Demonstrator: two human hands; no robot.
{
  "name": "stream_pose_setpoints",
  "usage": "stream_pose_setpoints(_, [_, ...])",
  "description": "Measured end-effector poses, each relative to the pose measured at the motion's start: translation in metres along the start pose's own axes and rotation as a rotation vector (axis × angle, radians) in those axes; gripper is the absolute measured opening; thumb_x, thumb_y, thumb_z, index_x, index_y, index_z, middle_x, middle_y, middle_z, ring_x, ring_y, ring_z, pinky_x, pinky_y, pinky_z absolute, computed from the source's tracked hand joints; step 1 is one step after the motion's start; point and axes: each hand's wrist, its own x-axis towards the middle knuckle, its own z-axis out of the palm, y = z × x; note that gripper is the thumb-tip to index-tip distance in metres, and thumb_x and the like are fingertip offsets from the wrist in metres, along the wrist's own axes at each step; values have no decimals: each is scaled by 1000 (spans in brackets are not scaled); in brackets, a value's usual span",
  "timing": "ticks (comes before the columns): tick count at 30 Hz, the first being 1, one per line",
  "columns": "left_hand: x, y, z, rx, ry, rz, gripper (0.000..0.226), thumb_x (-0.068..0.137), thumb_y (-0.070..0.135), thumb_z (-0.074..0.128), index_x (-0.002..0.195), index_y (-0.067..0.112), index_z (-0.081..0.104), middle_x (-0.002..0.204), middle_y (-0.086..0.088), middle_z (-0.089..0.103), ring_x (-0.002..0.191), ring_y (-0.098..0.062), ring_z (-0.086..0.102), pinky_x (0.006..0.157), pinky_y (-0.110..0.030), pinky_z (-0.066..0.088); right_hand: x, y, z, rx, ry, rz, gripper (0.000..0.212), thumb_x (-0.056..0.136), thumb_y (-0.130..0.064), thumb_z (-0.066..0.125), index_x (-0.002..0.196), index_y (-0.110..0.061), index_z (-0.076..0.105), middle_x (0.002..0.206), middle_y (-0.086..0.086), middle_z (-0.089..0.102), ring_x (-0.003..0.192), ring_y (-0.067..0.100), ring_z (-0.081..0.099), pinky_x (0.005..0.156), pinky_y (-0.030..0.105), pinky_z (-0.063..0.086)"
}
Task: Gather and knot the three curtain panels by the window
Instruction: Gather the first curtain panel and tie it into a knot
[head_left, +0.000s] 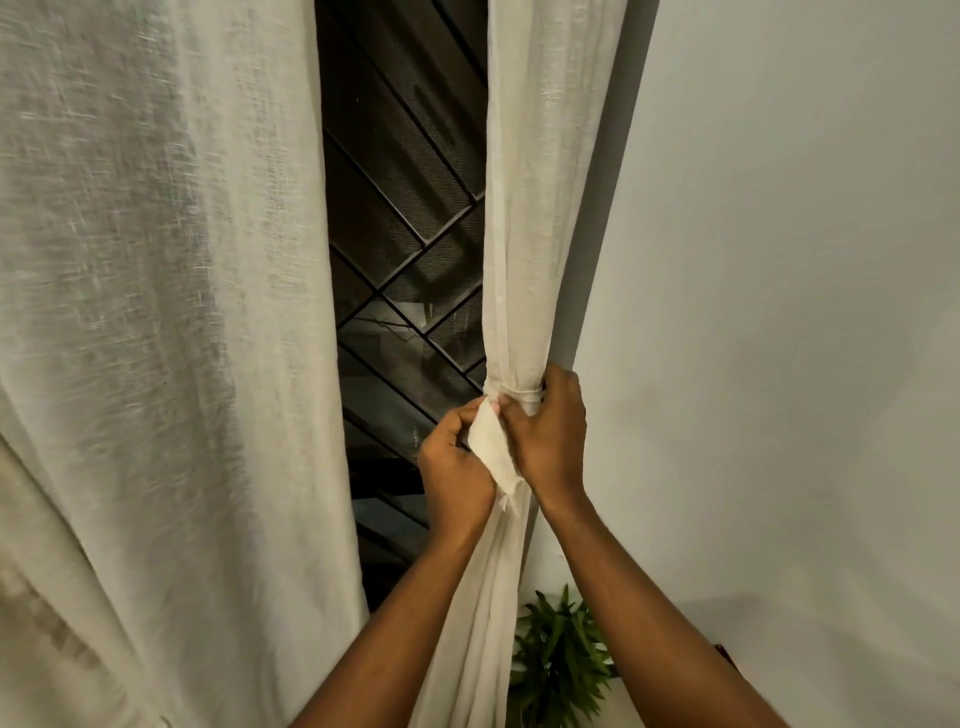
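A cream right curtain panel (535, 218) hangs gathered into a narrow bundle beside the wall. A thin band of the same cloth circles it at the tie (519, 391). My right hand (550, 441) is wrapped around the bundle just below that band. My left hand (457, 467) pinches a loose end of cloth (491, 449) that sticks out between both hands. The rest of the panel falls down between my forearms. A wide cream left curtain panel (166, 312) hangs loose and spread out. No third panel can be told apart.
Between the panels a dark window with a diagonal metal grille (405, 234) shows. A plain pale wall (779, 312) fills the right side. A green leafy plant (558, 660) stands low by the wall, just right of the hanging cloth.
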Motion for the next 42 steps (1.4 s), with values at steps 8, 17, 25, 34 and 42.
stream_pose_setpoints(8, [-3, 2, -4, -84, -185, -18, 36, 95, 15, 55, 121, 40, 53, 136, 1, 46, 118, -12, 55, 93, -25, 50, 4, 0, -16, 470, -367, 154, 35, 96, -14, 54, 131, -17, 55, 115, -1, 66, 88, 7, 68, 70, 16, 54])
stream_pose_setpoints(17, [-4, -22, -3, 616, -129, 293, 33, 94, 20, 55, 126, 12, 58, 148, -6, 33, 132, -24, 39, 103, -44, 45, 4, -15, -30, 253, -543, 123, 26, 80, -29, 75, 100, -18, 62, 93, -10, 67, 79, 2, 66, 64, 10, 49])
stream_pose_setpoints(25, [-1, -18, -11, 484, -147, 316, 52, 82, 11, 58, 132, 21, 46, 150, -2, 27, 135, -19, 37, 104, -36, 43, 11, -12, -39, 254, -596, 109, 8, 91, -14, 63, 98, -12, 68, 92, 3, 71, 83, 15, 70, 69, 20, 56])
stream_pose_setpoints(34, [10, -7, -10, 451, -88, 103, 67, 84, 13, 68, 136, 26, 28, 123, 8, 54, 100, -12, 60, 79, -32, 54, 21, -19, -44, 197, -698, 55, 9, 95, -15, 58, 101, -13, 64, 86, 6, 70, 69, 17, 69, 62, 25, 56])
stream_pose_setpoints(42, [23, -8, -17, 464, -137, 76, 54, 86, 5, 62, 135, 22, 45, 109, 13, 61, 95, -2, 59, 86, -24, 51, 27, -12, -42, 72, -698, 47, 11, 90, -13, 65, 98, -21, 64, 91, -6, 65, 76, 13, 67, 64, 16, 52])
